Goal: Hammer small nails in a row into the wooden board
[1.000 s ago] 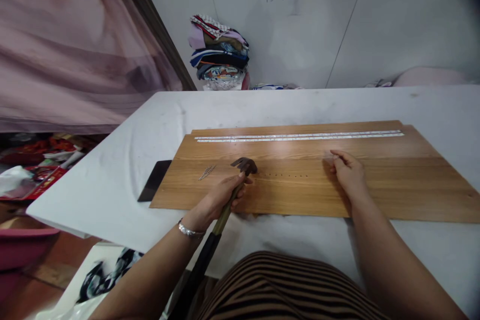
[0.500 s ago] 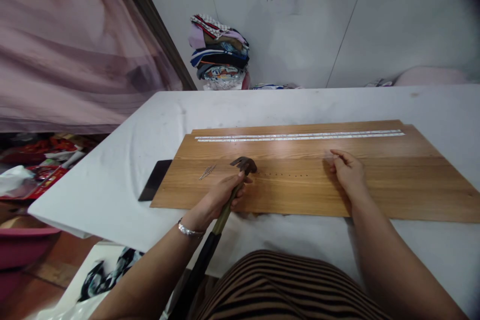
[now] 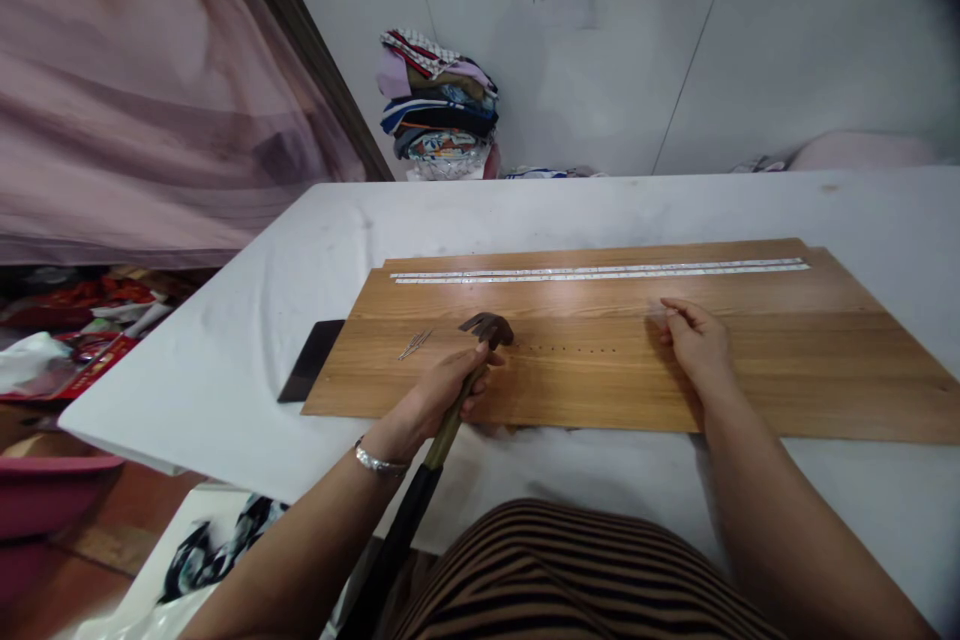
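Observation:
My left hand [image 3: 439,390] is wrapped round the upper handle of a claw hammer [image 3: 489,328]. Its head hangs close over the wooden board [image 3: 570,405], and the black grip slants down toward my body. To the right of the head, a line of small dark dots [image 3: 576,349] runs across the board; I cannot tell whether they are holes or nail heads. My right hand [image 3: 699,345] is held in a pinch above the board's right half, and what its fingertips hold, if anything, is too small to name. Several loose nails [image 3: 415,345] lie left of the hammer.
Two white marked strips [image 3: 600,272] lie along the board's far side. A flat black object [image 3: 311,360] pokes out at its left end. The white table [image 3: 247,320] carries the board. Folded clothes [image 3: 442,110] are stacked against the wall, with a pink curtain [image 3: 150,100] at left.

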